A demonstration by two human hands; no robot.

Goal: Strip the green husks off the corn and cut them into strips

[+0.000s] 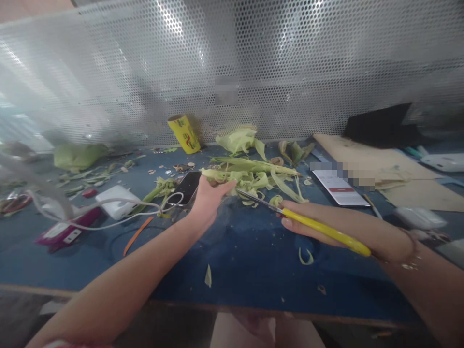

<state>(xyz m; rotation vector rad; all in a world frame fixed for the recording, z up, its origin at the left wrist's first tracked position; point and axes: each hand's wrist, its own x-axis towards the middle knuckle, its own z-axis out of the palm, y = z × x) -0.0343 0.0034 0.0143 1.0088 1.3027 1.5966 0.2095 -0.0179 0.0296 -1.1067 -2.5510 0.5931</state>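
Observation:
My left hand [212, 193] is closed on pale green strips that look like corn husk [250, 180], just above the blue table. In my right hand [306, 211] is a pair of scissors with a yellow handle [321, 228]. Its metal blades point left, with their tips at the leafy strips near my left fingers. From this angle I cannot tell how far apart the blades are. Loose pale green leaves [239, 140] lie behind both hands, and one curled scrap [306, 257] lies in front of my right hand.
A yellow cardboard tube [185, 134] leans by the perforated metal panel [261, 92]. Left of my hands are a black phone [187, 187], a white charger [116, 202] with cable and a purple power strip [68, 234]. Right are a lit phone [337, 187] and brown cardboard [357, 157].

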